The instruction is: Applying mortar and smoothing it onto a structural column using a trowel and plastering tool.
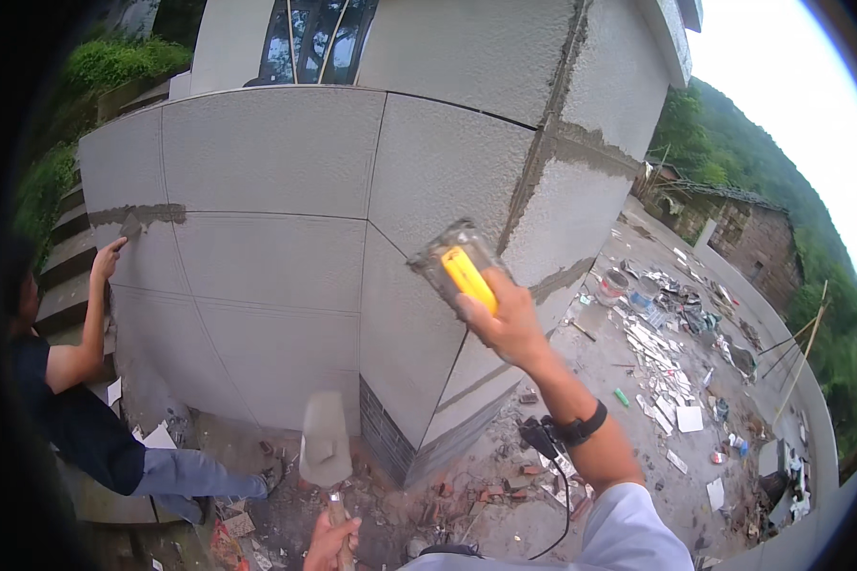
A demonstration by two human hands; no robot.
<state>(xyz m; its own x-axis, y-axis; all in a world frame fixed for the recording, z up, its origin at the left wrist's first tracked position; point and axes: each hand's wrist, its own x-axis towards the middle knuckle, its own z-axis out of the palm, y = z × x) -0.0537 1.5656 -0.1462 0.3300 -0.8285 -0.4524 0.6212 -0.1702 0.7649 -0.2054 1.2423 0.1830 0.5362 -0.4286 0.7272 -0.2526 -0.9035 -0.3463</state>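
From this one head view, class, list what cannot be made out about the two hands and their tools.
- Left hand: cut off by the lower edge; only its grip on the trowel handle shows.
- Right hand: the grout float hides its fingertips.
- Float's working face: turned toward the tiled wall, unseen.

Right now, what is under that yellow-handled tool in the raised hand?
The yellow-handled float in the right hand lies flat against the grey tiled wall. Its pad covers the tile corner beneath, so that patch cannot be seen.

Co-worker's hand (108,257) on tiled wall (276,257), debris (671,352) on ground, stone shed (747,233)
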